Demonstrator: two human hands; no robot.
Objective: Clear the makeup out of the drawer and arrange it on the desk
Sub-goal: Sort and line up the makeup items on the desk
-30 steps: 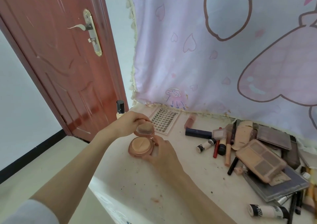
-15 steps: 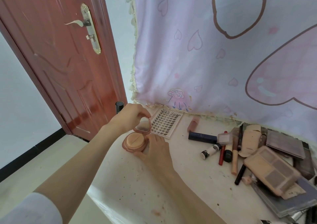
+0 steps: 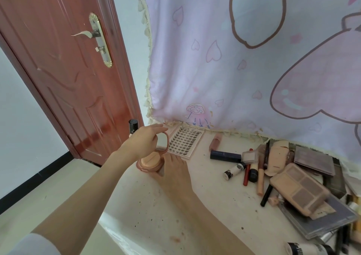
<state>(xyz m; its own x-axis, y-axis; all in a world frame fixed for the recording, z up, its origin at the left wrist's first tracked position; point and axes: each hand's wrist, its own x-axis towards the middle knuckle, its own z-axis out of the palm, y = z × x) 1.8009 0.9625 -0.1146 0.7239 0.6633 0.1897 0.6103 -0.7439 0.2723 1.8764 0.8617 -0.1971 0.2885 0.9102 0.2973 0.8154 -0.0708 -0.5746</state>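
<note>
Round pink powder compact (image 3: 149,162) sits open at the left end of the white speckled desk (image 3: 156,206), lid up, beige puff showing in the base. Left hand (image 3: 145,140) pinches the raised mirrored lid from the left, fingers curled over its top rim. Right hand (image 3: 172,169) grips the compact base from the right side, thumb against its wall, base touching the desk as far as I can tell. Just behind the compact: a white card of false lash clusters (image 3: 185,141). Further right, well apart from both hands: a dark navy tube (image 3: 225,155), then a pile of mixed makeup with a beige four-pan palette (image 3: 298,188) on top. Black-capped bottle (image 3: 133,127) stands behind the left hand.
</note>
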